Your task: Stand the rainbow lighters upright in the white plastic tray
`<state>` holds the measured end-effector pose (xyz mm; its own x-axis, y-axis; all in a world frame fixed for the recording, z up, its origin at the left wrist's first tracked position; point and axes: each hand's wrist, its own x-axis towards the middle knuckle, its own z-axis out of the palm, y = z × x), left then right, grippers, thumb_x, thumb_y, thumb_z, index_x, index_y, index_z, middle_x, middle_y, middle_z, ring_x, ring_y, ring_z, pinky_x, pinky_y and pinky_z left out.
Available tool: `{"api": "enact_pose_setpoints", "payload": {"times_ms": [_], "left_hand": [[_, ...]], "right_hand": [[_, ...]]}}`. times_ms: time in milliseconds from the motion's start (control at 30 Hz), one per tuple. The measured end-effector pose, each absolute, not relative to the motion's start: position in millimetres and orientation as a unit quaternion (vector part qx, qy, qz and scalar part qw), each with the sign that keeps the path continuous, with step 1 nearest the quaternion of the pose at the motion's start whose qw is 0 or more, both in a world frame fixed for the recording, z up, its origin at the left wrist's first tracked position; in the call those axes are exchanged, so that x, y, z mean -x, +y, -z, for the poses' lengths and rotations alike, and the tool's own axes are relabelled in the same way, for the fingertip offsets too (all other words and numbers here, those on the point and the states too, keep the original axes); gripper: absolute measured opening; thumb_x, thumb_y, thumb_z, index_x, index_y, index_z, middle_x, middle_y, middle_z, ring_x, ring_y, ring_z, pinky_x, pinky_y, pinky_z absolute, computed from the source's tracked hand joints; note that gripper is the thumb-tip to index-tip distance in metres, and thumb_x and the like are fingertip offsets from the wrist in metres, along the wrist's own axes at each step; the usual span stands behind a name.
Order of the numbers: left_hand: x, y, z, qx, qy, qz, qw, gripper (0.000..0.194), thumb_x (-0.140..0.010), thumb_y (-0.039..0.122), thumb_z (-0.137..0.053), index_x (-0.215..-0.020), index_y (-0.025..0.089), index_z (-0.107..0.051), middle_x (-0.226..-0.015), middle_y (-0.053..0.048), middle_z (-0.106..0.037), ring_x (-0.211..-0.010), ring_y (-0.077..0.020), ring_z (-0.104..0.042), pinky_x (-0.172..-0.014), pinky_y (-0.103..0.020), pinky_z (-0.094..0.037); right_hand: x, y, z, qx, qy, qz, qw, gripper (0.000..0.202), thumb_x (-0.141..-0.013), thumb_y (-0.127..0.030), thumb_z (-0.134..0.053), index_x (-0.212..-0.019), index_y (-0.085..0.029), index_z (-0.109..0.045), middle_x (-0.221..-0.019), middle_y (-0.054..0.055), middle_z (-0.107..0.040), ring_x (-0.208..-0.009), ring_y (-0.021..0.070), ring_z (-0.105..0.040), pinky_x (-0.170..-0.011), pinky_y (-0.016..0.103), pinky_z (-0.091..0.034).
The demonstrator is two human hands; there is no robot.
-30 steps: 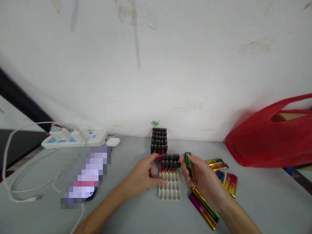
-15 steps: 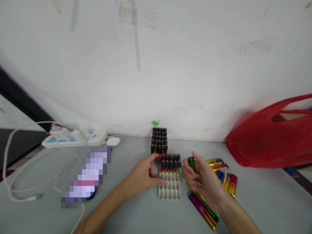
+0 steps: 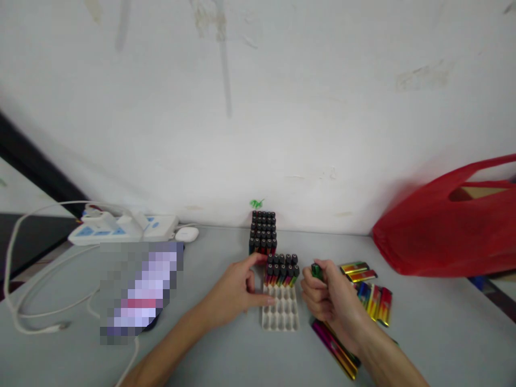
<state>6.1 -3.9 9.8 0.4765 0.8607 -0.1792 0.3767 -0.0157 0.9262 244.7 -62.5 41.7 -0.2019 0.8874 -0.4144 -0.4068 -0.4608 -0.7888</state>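
Note:
A white tray (image 3: 280, 318) with small compartments lies on the grey table; several black-topped pens or markers (image 3: 282, 269) stand upright in its far rows, and its near rows hold nothing. My left hand (image 3: 242, 285) is at the tray's left side, index finger by the far corner and thumb on the left edge, gripping it. My right hand (image 3: 322, 290), right of the tray, is closed round a green, dark-ended cylinder (image 3: 316, 271). Behind the tray stands a block of similar black-topped cylinders (image 3: 263, 234). Shiny multicoloured cylinders (image 3: 334, 349) lie near my right wrist.
More shiny cylinders (image 3: 374, 302) lie farther right. A red bag (image 3: 443, 231) stands at the right by the wall. On the left are a white power strip (image 3: 161, 228), a white case (image 3: 187, 234), a blurred-out phone (image 3: 145, 290) and loose white cables (image 3: 44, 332).
The fingers of my right hand have curled tighter round the green cylinder, the thumb now folded down over it. My left hand and the tray have stayed in place.

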Motion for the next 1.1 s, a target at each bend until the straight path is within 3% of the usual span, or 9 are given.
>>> {"api": "enact_pose_setpoints", "payload": {"times_ms": [333, 667, 800, 967, 1100], "left_hand": [[-5.9, -3.2, -8.3, -0.684, 0.457, -0.225, 0.523, 0.086, -0.07, 0.046, -0.101, -0.141, 0.016, -0.064, -0.064, 0.012, -0.054, -0.057, -0.0137, -0.05, -0.055, -0.025, -0.034], [-5.4, -1.6, -5.6, -0.681, 0.454, -0.224, 0.53, 0.086, -0.069, 0.046, -0.101, -0.14, 0.015, -0.064, -0.062, 0.012, -0.054, -0.056, -0.0141, -0.049, -0.054, -0.024, -0.033], [-5.5, -1.9, -6.1, -0.679, 0.453, -0.228, 0.531, 0.086, -0.069, 0.045, -0.101, -0.14, 0.015, -0.064, -0.063, 0.012, -0.054, -0.056, -0.014, -0.048, -0.054, -0.024, -0.034], [-5.8, -3.0, -8.2, -0.678, 0.454, -0.225, 0.532, 0.084, -0.069, 0.045, -0.101, -0.139, 0.015, -0.065, -0.062, 0.012, -0.053, -0.056, -0.0141, -0.048, -0.054, -0.024, -0.034], [-6.0, -3.1, -8.1, -0.678, 0.457, -0.223, 0.531, 0.086, -0.069, 0.045, -0.101, -0.141, 0.014, -0.064, -0.061, 0.013, -0.053, -0.056, -0.0146, -0.049, -0.053, -0.025, -0.035]], "right_hand": [[-237.5, -66.2, -42.7, 0.492, -0.261, -0.703, 0.443, 0.046, -0.087, -0.057, -0.06, -0.066, -0.027, -0.031, -0.059, -0.012, -0.014, -0.054, 0.0095, -0.002, -0.046, 0.024, -0.001], [-244.3, -60.4, -38.9, 0.445, -0.265, -0.734, 0.439, 0.063, -0.081, -0.069, -0.075, -0.065, -0.026, -0.032, -0.059, -0.013, -0.017, -0.053, 0.0078, -0.003, -0.044, 0.024, -0.003], [-241.8, -61.2, -39.3, 0.442, -0.259, -0.735, 0.444, 0.065, -0.079, -0.074, -0.078, -0.066, -0.025, -0.036, -0.059, -0.013, -0.019, -0.053, 0.0075, -0.006, -0.045, 0.023, -0.007], [-238.2, -63.8, -40.4, 0.451, -0.268, -0.721, 0.451, 0.058, -0.084, -0.075, -0.071, -0.068, -0.023, -0.051, -0.057, -0.01, -0.029, -0.05, 0.008, -0.018, -0.047, 0.024, -0.016], [-237.8, -63.6, -39.0, 0.448, -0.27, -0.724, 0.45, 0.057, -0.084, -0.074, -0.072, -0.067, -0.023, -0.052, -0.056, -0.01, -0.031, -0.049, 0.0084, -0.02, -0.047, 0.025, -0.016]]}}
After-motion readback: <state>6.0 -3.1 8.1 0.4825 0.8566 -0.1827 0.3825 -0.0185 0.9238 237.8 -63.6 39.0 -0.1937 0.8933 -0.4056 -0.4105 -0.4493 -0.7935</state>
